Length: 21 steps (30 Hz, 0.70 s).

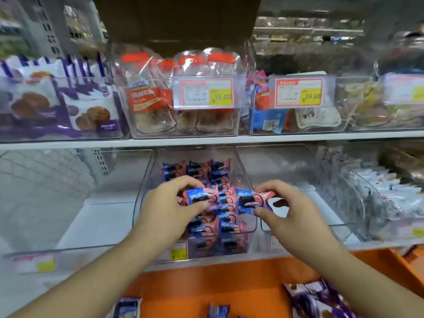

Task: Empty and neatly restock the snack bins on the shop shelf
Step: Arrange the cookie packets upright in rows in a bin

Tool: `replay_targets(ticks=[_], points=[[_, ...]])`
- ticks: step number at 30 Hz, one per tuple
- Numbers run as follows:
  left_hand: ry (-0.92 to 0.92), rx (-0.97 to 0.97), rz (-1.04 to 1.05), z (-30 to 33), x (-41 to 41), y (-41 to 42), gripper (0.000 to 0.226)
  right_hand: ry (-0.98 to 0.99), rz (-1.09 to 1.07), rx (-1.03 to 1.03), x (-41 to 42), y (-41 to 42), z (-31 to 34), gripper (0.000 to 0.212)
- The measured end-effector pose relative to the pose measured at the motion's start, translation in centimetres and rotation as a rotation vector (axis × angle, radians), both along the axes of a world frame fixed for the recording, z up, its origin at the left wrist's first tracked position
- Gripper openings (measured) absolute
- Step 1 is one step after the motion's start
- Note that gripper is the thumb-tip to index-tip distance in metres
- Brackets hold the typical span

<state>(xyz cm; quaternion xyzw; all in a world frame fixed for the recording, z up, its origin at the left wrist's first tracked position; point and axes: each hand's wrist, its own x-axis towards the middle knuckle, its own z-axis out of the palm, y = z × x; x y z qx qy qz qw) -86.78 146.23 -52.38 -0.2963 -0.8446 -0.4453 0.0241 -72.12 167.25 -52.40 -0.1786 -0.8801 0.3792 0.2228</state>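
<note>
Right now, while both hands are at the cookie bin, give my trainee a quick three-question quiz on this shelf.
1. True or false: the left hand and the right hand each hold one blue and pink snack pack.
2. Which price tag hangs on the upper-shelf bin directly above the clear bin being filled? A) 16.80 B) 29.80 C) none
3. Fill in: the loose purple packs at the bottom lie on an ______ surface.

Key: 1 true, the left pack and the right pack are both pinched; 2 A, the 16.80 tag; 3 orange.
</note>
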Motion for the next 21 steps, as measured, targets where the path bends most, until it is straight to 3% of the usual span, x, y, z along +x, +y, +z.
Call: replay_targets(ticks=[10,18,21], points=[[0.305,-0.194,0.034,-5.5,-13.3,14.4,0.040,0.000,-0.015,-0.063,-1.0,1.7,-2.7,0.051],[0.306,-0.252,0.110,-7.8,-14.2,15.2,0.040,-0.035,0.003,-0.066,-0.5,1.8,-3.0,0.050],[0.311,-0.223,0.132,-7.6,-14.2,15.0,0.028,-0.037,0.012,-0.079,-0.3,1.8,-3.1,0.050]])
